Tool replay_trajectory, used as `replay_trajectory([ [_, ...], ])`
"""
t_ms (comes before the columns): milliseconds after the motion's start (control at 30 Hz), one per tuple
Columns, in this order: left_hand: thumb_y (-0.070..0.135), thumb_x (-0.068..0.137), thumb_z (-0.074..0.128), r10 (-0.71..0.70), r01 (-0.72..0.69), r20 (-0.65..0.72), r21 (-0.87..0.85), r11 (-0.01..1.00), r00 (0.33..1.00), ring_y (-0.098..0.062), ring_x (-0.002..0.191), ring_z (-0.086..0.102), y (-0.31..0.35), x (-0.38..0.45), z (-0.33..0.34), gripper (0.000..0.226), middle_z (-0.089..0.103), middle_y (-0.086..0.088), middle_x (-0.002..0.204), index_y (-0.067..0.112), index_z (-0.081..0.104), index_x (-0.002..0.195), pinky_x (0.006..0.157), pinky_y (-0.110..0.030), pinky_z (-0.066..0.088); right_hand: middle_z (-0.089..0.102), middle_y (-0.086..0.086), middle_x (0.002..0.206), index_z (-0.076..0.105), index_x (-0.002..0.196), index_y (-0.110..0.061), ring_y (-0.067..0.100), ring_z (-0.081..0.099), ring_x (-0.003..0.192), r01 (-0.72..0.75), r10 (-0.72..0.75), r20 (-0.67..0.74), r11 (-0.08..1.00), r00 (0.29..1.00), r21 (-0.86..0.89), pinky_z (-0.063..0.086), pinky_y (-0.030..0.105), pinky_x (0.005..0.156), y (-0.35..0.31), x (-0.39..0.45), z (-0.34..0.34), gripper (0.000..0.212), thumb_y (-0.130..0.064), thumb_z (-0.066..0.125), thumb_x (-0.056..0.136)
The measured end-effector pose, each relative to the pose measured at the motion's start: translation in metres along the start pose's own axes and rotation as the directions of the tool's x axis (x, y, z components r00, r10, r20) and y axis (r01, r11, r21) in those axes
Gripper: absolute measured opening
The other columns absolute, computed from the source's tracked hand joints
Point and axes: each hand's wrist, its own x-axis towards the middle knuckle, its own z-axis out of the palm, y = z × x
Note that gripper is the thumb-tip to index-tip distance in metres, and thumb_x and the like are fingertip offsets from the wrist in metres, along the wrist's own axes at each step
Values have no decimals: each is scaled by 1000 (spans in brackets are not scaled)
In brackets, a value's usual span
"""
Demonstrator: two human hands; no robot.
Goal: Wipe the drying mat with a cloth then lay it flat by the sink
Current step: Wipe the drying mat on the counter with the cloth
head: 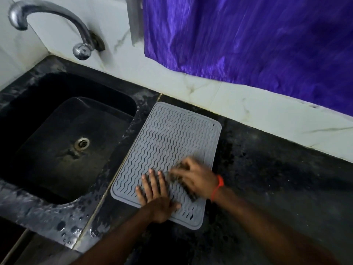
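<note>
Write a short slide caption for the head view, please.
Left hand steadies grey mat while right hand wipes with cloth.

A single head-worn wide-angle view looks steeply down and forward from close above the dark speckled stone bench [267, 178]. The outstretched fingers [152, 180] sit low in the centre of the picture. Beyond them rises the white marble-patterned wall [191, 79]; left of them lies the black stone sink [23, 115]. The edges bend with lens distortion.

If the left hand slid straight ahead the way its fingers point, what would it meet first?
Probably nothing on the mat: the left hand points up its bare ribbed surface towards the wall. The right hand lies just beside that line.
</note>
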Motion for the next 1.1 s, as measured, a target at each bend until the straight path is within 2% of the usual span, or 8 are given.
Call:
replay_trajectory([
  [100,78,87,39,-23,24,-17,9,1000,1000,-42,125,-53,3,-1,1,119,-60,-18,136,12,-46,137,110,-63,-21,52,1,119,55,128,-38,21,54,101,102,-105,-22,990,994,-93,53,37,79,-5,-9,7,57,-66,19,94],
  [233,79,86,36,-32,33,-21,28,999,999,-45,135,-43,8,-7,-3,117,-51,-20,145,10,-41,141,112,-62,-18,53,0,121,61,126,-30,18,51,111,-20,1,-164,993,986,-112,43,28,93,55,41,-17,73,-79,25,84],
  [300,78,87,35,-23,23,-4,30,999,1000,-44,135,-42,10,-11,-6,116,-51,-20,145,10,-41,141,114,-63,-16,52,10,125,62,127,-28,28,51,114,-195,179,-182,978,967,-70,43,34,95,81,75,-38,39,-43,43,96],
  [433,77,88,34,-33,33,-4,38,999,999,-44,137,-40,11,-14,-9,114,-49,-20,147,10,-40,142,115,-62,-15,45,16,120,64,127,-18,35,53,107,-417,432,-274,902,859,113,43,35,100,115,112,-68,36,-10,53,94],
  [700,70,89,45,-93,92,39,26,995,995,-43,134,-43,15,-3,-10,117,-52,-18,145,13,-44,140,113,-62,-20,47,11,120,61,129,-26,30,50,111,-325,327,-279,944,903,58,49,39,94,99,86,-36,36,-16,55,95],
  [867,69,89,46,-88,87,39,19,996,995,-43,137,-40,18,-10,-14,117,-49,-18,147,12,-40,143,115,-62,-15,46,15,118,64,125,-19,34,55,105,-501,522,-356,851,775,156,47,35,94,137,119,-61,33,-19,56,94],
  [967,68,90,46,-84,84,45,8,996,995,-43,137,-40,17,-12,-17,115,-50,-18,146,12,-39,144,116,-62,-14,44,15,122,63,128,-23,35,55,107,-507,528,-354,848,772,158,48,41,95,137,123,-65,35,-21,57,94],
  [1100,68,91,44,8,-7,46,-18,1000,999,-45,133,-44,12,-5,-25,115,-53,-20,143,10,-42,142,114,-64,-16,48,15,110,62,129,-15,28,57,99,-417,533,-488,846,691,333,42,24,98,116,76,-58,39,-13,64,90],
])
